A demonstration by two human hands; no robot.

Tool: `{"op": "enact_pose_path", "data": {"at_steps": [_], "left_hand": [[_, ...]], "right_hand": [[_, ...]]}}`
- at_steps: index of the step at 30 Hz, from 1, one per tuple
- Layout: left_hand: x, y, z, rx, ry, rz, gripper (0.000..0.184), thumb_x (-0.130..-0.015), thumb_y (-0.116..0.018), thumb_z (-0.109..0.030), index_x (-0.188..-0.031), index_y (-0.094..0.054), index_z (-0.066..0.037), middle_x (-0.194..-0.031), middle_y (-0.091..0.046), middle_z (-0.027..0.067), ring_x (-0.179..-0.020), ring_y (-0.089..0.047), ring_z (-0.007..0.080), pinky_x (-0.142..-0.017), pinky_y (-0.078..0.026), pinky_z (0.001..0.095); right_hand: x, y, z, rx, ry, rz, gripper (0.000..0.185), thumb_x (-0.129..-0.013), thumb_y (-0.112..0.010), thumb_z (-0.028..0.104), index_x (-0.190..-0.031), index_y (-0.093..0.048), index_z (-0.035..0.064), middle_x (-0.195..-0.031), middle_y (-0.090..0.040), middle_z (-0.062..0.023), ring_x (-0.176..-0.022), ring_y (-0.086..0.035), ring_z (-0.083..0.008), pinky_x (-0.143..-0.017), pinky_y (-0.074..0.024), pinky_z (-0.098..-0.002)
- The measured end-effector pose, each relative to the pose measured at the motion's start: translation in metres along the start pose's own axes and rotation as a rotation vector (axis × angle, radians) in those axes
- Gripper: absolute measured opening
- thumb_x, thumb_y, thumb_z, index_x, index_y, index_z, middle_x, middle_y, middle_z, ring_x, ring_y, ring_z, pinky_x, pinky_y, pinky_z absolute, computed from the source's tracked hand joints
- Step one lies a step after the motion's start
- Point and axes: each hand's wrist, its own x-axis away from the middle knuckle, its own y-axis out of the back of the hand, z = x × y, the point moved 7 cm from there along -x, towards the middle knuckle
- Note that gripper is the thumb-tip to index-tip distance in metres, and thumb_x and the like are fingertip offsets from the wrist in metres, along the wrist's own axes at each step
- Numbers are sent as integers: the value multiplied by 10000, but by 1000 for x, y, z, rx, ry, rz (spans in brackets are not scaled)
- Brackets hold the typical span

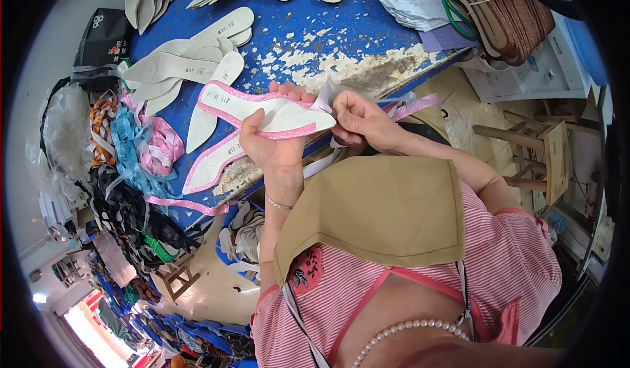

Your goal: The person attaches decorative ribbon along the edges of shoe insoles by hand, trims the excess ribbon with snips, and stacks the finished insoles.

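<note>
Along the front edge of the paint-chipped blue table (357, 14), a pointed white insole edged in glittery pink (211, 169) is laid. Above that edge, a matching white insole (283, 119) is clamped in the left hand (281, 150); at its toe, a thin white strip (323, 98) is pinched by the right hand (359, 120).

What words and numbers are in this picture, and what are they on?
"11": pink-edged sole in the left hand; following digits possibly "39", blurred.
"11": loose white sole on the table; possibly "39" again.
Black bag: white characters, too blurred to read.
</note>
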Motion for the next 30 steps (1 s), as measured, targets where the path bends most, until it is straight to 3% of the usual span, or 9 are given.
{"op": "enact_pose_path", "data": {"at_steps": [4, 10, 15, 19, 20, 24, 30], "left_hand": [[3, 2, -1, -75, -55, -86, 530, -641, -477, -101, -1151, -378, 1, -1020, -452, 154, -901, -459, 272, -858, -387, 443], [4, 2, -9, -162, -66, -12, 482, -653, -486, -159, -1113, -435, -25, -951, -468, 137, -839, -455, 256, -815, -392, 449], [7, -18, 0, -264, -19, 252, 444, -740, -501, -194, -1148, -481, -18, -996, -519, 170, -888, -486, 271, -847, -400, 454], [13, -17, -26, -787, -314, -37, 375, -822, -575, -210, -1133, -545, -2, -997, -594, 175, -885, -561, 249, -822, -455, 389], [14, -17, -28, -783, -321, -43, 375, -822, -575, -210, -1133, -545, -2, -997, -594, 175, -885, -561, 249, -822, -455, 389], [24, -6, -64, -1424, -494, -415, 273, -844, -657, -183, -1032, -632, 13, -905, -652, 136, -771, -606, 189, -677, -483, 286], [28, -12, -38, -1460, -531, -335, 164, -810, -700, -105, -919, -669, 15, -808, -653, 83, -662, -597, 146, -589, -466, 231]], "right_hand": [[-3, 2, 8, 128, 23, 32, 154, -971, -525, 206, -934, -416, 103, -681, -473, -4, -529, -379, -49, -480, -292, -165], [-4, 14, 17, 339, 36, -43, 128, -933, -573, 150, -897, -475, 76, -693, -500, -8, -530, -389, -55, -489, -315, -177], [-12, 15, 17, 435, -223, -226, 124, -889, -606, 105, -799, -529, 67, -657, -503, 9, -549, -409, -64, -500, -329, -187], [-11, -8, 28, 703, 17, -137, 183, -868, -626, 120, -716, -540, 64, -614, -499, 26, -547, -400, -64, -506, -334, -196], [-11, -8, 29, 703, 10, -130, 183, -868, -626, 120, -716, -540, 64, -614, -499, 26, -547, -400, -64, -506, -334, -196], [-16, 1, 23, 834, -138, -70, 178, -868, -626, 123, -729, -535, 58, -606, -498, 27, -547, -391, -63, -514, -339, -203], [-40, -23, 47, 1152, 32, -29, 165, -869, -622, 120, -742, -540, 54, -624, -505, 28, -556, -399, -60, -513, -345, -209]]}}
